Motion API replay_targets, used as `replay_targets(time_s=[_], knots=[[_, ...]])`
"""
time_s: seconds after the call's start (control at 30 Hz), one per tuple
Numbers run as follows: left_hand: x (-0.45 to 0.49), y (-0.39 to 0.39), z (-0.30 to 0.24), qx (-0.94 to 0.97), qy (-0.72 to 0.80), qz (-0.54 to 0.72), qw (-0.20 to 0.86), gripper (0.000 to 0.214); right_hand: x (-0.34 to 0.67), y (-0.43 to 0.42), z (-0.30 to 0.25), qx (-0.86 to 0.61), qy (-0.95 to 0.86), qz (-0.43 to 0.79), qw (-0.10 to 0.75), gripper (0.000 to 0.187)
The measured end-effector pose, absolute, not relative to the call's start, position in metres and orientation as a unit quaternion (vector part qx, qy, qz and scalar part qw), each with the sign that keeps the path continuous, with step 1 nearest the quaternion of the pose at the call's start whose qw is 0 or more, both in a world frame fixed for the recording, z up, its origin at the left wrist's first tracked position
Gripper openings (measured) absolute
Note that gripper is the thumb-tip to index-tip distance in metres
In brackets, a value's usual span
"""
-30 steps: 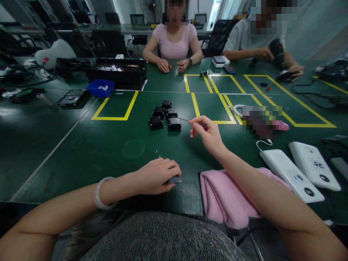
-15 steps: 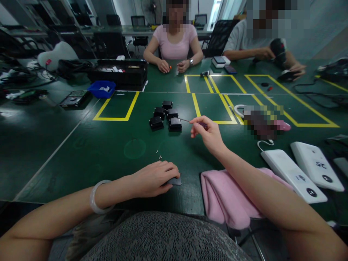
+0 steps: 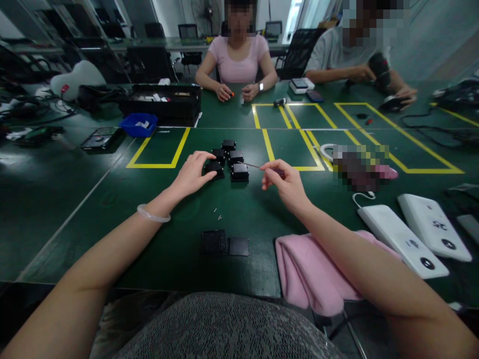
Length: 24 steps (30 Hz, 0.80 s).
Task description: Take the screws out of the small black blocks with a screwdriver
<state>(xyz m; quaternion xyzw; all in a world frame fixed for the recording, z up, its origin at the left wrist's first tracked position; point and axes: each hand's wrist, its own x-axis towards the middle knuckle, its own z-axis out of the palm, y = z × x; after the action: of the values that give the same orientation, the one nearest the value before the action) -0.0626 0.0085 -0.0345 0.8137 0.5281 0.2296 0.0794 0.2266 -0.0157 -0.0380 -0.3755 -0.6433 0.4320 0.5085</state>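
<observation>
My left hand (image 3: pixel 192 173) reaches to the leftmost black box (image 3: pixel 214 170), thumb and fingers apart around its near side; whether they touch it I cannot tell. Pinched in my right hand (image 3: pixel 282 182) is a screwdriver (image 3: pixel 251 165), its thin shaft pointing left over the boxes and its handle mostly covered by the fingers. Another black box (image 3: pixel 239 172) lies below the shaft, with several more like it grouped behind. Closer to me, an open black casing (image 3: pixel 213 243) rests beside a flat dark cover (image 3: pixel 238 246). Small screws (image 3: pixel 219 218) lie loose beyond them.
A folded pink cloth (image 3: pixel 314 269) and white power banks (image 3: pixel 404 242) lie on the right. A blue tray (image 3: pixel 139 124) and a long black bin (image 3: pixel 160 102) stand at back left. Two people sit across the green table (image 3: pixel 149 199), one holding a dark tool.
My left hand has left the casing and cover near the table edge and moved forward to the leftmost black box. The right hand with the screwdriver stays nearly still.
</observation>
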Motion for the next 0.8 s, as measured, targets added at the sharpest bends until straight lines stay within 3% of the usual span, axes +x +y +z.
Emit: replay_targets(time_s=[0.13,0.43,0.8], knots=[[-0.066,0.022,-0.046,0.783,0.576,0.205,0.114,0.052,0.227,-0.016,-0.038,-0.378,-0.644,0.432,0.505,0.019],[-0.067,0.016,-0.046,0.781,0.586,0.158,0.145,0.044,0.227,-0.015,-0.039,-0.372,-0.651,0.430,0.503,0.022],[-0.054,-0.006,-0.044,0.830,0.504,0.154,0.180,0.041,0.230,-0.014,-0.034,-0.390,-0.614,0.440,0.527,0.053]])
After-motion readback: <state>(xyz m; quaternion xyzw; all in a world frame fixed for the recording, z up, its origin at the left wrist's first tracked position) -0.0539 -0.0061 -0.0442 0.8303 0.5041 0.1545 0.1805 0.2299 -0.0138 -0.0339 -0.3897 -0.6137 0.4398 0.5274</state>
